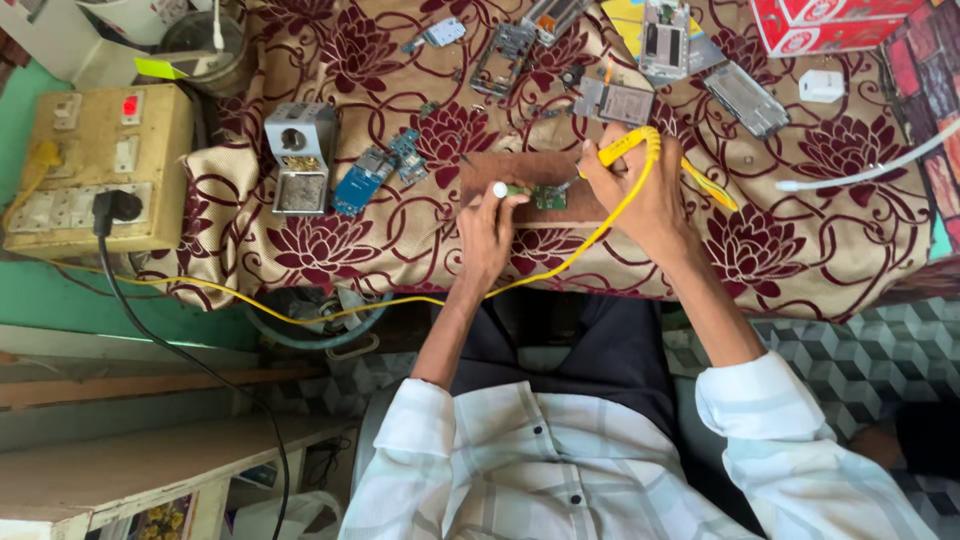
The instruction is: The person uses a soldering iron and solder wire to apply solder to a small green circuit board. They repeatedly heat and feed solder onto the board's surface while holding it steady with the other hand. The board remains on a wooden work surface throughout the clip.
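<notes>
**Both hands meet over the small green board**

The small green circuit board (549, 197) lies on a brown wooden block (530, 180), which serves as the landmark. The right hand (640, 195) is closed around a yellow soldering iron (625, 148), its long axis slanting down-left toward the board from the block's right end. The left hand (490, 225), at the block's near edge, pinches a thin white-tipped stick (508, 190) pointing right at the board. The two hands sit about equally near.

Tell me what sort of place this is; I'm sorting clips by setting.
Probably a small phone-repair bench. The right hand holds a yellow-handled soldering iron over a small green circuit board, a metal soldering-iron stand sits nearby, and dismantled phone frames lie on the maroon floral cloth.
</notes>
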